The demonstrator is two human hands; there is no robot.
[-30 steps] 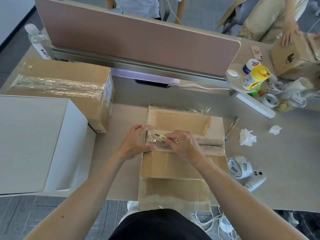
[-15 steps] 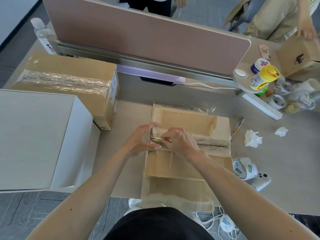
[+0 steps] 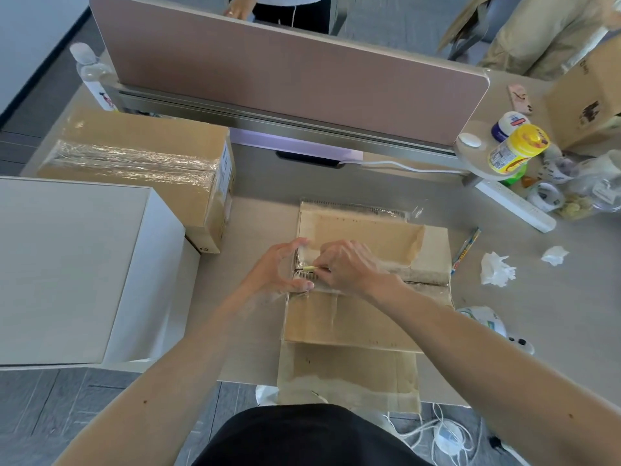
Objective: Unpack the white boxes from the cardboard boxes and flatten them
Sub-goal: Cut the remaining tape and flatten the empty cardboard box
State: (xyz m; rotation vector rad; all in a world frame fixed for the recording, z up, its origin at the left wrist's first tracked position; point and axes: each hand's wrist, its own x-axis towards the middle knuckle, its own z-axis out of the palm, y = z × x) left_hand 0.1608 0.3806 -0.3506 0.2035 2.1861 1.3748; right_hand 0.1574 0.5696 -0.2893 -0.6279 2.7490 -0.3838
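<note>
Cardboard box [image 3: 353, 317]: centre, before the person, flaps spread;
Right hand [image 3: 349, 267]: pinches a small yellow tool [image 3: 311, 268] at its taped seam;
Left hand [image 3: 279, 270]: fingers spread, pressing its left edge;
White box [image 3: 74, 264]: far left

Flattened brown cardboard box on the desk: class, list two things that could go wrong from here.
1. The small yellow-handled tool pinched in the right hand points toward the left hand, which presses the flattened brown cardboard box beside the taped seam; a slip could nick it.
2. The box overhangs the grey desk's near edge, so hard pressure might tip it.
</note>
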